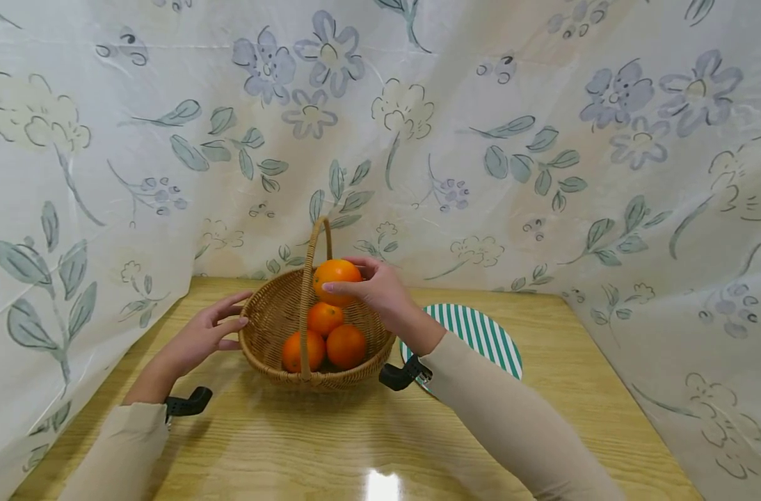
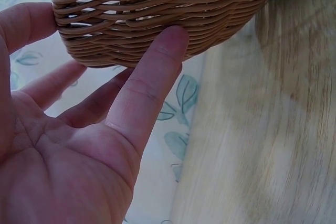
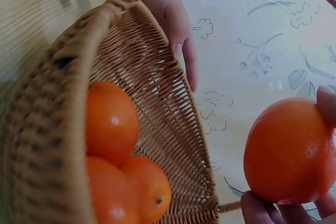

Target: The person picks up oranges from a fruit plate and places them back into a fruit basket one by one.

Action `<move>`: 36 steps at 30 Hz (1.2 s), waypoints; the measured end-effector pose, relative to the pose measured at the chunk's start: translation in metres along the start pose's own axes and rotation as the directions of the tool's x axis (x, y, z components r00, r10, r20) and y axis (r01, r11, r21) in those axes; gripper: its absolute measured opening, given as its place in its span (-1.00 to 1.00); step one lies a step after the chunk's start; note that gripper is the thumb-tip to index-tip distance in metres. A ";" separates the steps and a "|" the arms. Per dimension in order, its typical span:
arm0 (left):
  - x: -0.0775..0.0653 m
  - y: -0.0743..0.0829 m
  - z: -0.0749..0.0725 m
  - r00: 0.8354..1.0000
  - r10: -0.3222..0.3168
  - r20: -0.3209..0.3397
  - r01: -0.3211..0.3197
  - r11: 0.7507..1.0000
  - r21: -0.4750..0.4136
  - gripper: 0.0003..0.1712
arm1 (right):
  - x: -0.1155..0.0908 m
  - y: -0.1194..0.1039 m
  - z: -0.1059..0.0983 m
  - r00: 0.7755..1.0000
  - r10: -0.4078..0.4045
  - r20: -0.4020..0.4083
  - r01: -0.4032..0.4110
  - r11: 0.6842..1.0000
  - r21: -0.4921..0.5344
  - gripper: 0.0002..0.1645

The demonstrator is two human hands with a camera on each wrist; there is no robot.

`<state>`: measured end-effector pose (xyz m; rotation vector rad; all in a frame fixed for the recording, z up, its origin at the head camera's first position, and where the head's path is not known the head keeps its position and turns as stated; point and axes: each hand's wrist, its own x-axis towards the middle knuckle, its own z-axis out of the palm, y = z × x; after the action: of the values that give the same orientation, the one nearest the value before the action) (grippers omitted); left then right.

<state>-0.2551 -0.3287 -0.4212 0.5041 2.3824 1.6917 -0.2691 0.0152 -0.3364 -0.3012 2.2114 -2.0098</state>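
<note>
A brown wicker basket [image 1: 270, 306] with an arched handle [image 1: 307, 292] stands on the table. Inside it lie three oranges, one of them this orange [image 1: 346, 346] at the front right. Above them my right hand [image 1: 383, 292] holds another orange [image 1: 337, 278] between thumb and fingers, beside the handle. The right wrist view shows the held orange [image 3: 289, 150] apart from the basket wall [image 3: 157, 93]. My left hand [image 1: 199, 337] touches the basket's left side with fingers spread. In the left wrist view, a fingertip [image 2: 174, 38] rests against the wicker weave [image 2: 157, 19].
A round green-and-white striped mat [image 1: 474, 334] lies right of the basket, partly hidden by the right forearm. The wooden table [image 1: 280, 445] reaches back to a floral cloth [image 1: 449, 139] that hangs behind and at both sides.
</note>
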 end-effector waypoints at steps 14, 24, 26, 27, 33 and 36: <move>-0.001 0.000 0.002 1.000 -0.002 -0.006 0.002 1.000 0.000 -0.19 | 0.028 0.006 0.026 0.998 0.042 0.039 -0.046 0.993 0.111 -0.31; -0.002 0.001 0.002 1.000 -0.010 -0.016 0.011 1.000 0.004 -0.19 | 0.048 0.020 0.047 0.998 0.050 0.050 -0.052 0.998 0.025 -0.24; -0.002 0.001 0.002 1.000 -0.013 -0.017 0.013 1.000 0.007 -0.19 | 0.052 0.021 0.051 0.998 0.048 0.051 -0.047 0.999 -0.019 -0.22; -0.002 0.001 0.002 1.000 -0.013 -0.017 0.014 1.000 0.009 -0.19 | 0.053 0.022 0.053 0.998 0.045 0.050 -0.042 0.998 -0.045 -0.23; 0.000 0.000 0.001 1.000 -0.019 -0.016 0.019 1.000 0.011 -0.18 | 0.059 0.025 0.062 0.999 0.028 0.036 -0.023 0.990 -0.138 -0.43; 0.002 0.000 0.001 1.000 -0.019 -0.012 0.019 1.000 0.009 -0.18 | 0.062 0.027 0.064 0.999 0.023 0.033 -0.017 0.987 -0.162 -0.45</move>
<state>-0.2562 -0.3270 -0.4216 0.4732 2.3971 1.6810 -0.3162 -0.0590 -0.3678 -0.3276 2.3507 -1.8043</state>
